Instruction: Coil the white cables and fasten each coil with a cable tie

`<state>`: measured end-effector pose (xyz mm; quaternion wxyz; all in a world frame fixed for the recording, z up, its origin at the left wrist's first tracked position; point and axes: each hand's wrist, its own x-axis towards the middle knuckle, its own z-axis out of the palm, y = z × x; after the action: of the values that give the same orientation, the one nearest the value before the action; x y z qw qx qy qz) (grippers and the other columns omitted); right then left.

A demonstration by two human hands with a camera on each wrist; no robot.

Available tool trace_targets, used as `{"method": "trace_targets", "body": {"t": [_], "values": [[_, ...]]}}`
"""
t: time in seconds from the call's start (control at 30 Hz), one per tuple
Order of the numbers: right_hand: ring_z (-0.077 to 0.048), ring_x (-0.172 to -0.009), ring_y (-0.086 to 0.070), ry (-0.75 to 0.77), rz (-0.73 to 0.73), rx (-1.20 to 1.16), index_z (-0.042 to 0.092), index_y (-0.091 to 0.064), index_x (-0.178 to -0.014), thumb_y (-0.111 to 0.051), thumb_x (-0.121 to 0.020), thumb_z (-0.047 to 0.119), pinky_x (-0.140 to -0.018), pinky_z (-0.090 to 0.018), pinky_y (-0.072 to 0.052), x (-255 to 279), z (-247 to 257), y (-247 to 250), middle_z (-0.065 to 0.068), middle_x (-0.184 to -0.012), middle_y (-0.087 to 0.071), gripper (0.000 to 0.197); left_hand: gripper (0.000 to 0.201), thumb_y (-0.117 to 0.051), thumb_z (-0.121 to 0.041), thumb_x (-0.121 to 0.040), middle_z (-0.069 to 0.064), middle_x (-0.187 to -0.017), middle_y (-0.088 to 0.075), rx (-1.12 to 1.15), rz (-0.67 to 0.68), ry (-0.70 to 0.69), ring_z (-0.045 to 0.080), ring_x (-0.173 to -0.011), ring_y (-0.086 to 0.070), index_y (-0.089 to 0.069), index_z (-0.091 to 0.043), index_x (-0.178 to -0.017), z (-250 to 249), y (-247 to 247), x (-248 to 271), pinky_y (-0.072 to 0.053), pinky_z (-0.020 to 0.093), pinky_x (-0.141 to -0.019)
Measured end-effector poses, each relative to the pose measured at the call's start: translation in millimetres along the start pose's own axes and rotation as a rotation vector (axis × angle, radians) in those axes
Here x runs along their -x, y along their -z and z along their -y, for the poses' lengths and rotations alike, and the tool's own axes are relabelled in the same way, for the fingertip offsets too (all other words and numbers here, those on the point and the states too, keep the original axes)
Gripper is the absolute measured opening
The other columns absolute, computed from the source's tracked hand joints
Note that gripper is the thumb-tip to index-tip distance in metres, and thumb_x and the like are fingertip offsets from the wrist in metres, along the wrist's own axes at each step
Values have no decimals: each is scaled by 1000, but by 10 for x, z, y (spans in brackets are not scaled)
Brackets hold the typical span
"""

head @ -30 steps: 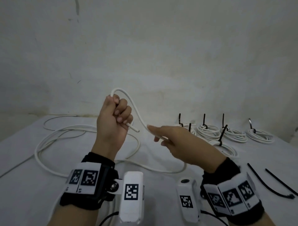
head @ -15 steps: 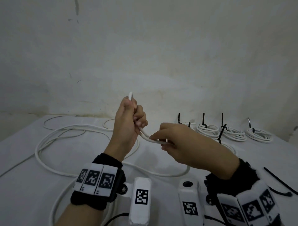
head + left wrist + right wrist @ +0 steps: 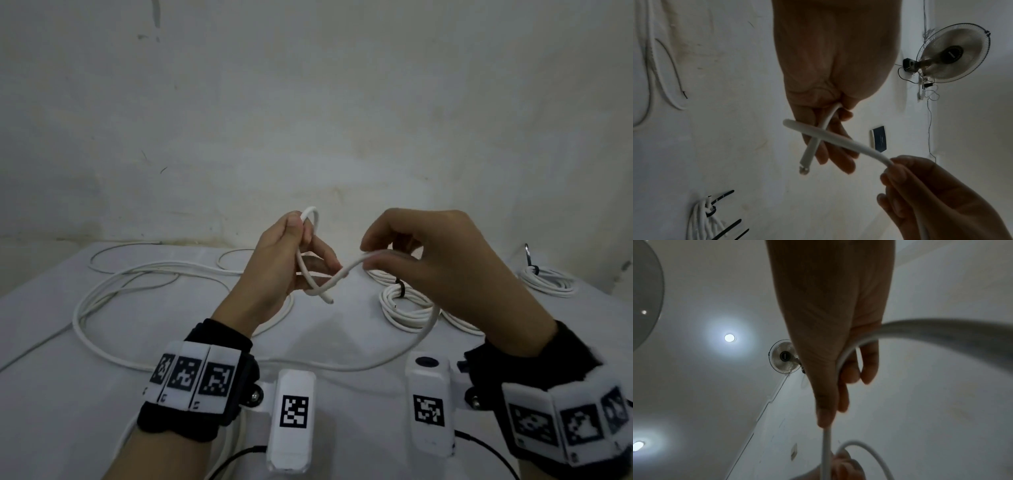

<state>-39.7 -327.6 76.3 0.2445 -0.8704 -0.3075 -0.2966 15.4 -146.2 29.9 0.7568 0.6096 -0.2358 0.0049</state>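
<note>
White cable (image 3: 346, 274): raised above the bench (image 3: 68, 394) between both hands; its cut end (image 3: 329, 300) juts free below the left hand (image 3: 274, 270); the rest trails down past the right wrist and lies in loose loops (image 3: 113, 308) on the bench, partly hidden behind the left forearm. Left hand: grip grasping a small loop of the cable, thumb and forefinger pinching its top, the other fingers loosely extended. Right hand (image 3: 445, 270): grip pinching the cable between thumb and fingertips just right of the crossing. Tied coil (image 3: 407, 308): white, bound by a black cable tie (image 3: 400, 287), largely covered by the right hand; further coils behind that hand cannot be counted. Far coil (image 3: 548, 279): at the bench's right rear, its tie small and indistinct. Wall fan (image 3: 953, 53): seen in both wrist views. Ceiling lights (image 3: 729, 337): lit; right wrist view only.
</note>
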Motion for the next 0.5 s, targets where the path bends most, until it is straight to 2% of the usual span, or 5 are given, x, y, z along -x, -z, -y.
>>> {"method": "trace_targets", "body": {"t": [0.1, 0.2, 0.3, 0.4, 0.5], "values": [[-10, -64, -55, 69, -151, 20, 13, -69, -80, -78, -74, 27, -59, -16, -43, -24, -33, -50, 6, -67, -61, 17, 37, -21, -33, -104, 9, -59, -62, -48, 70, 31, 26, -50, -62, -37, -11, -79, -30, -41, 29, -47, 43, -68], [-12, -65, -54, 71, -276, -19, 14, -75, -86, -74, -78, 28, -60, -12, -39, -46, -137, -147, -2, -72, -62, 16, 38, -22, -33, -103, 8, -51, -54, -59, 142, 37, 18, -35, -45, -40, -10, -79, -59, -85, 48, -43, 32, -56], [-8, -78, -59, 3, -362, -117, 15, -73, -105, -68, -84, 25, -69, -8, -41, -63, -199, -280, -1, -86, -66, 24, 37, -24, -32, -101, 3, -44, -40, 3, 226, 20, 10, -32, -27, -43, -9, -79, -76, -137, 70, -40, 23, -45], [-6, -93, -66, -181, -315, -468, 23, -69, -110, -63, -86, 31, -81, -22, -53, -78, -186, -344, 4, -95, -71, 26, 34, -29, -35, -95, -5, -43, -30, 140, 301, 28, 4, -33, -21, -44, -10, -77, -85, -164, 80, -34, 18, -42], [-16, -82, -69, -305, -180, -705, 19, -71, -103, -52, -85, 37, -75, -29, -58, -80, -145, -319, -2, -82, -70, 32, 35, -31, -38, -93, -9, -42, -27, 281, 320, 59, 1, -32, -20, -45, -13, -73, -76, -186, 74, -33, 16, -40]]}}
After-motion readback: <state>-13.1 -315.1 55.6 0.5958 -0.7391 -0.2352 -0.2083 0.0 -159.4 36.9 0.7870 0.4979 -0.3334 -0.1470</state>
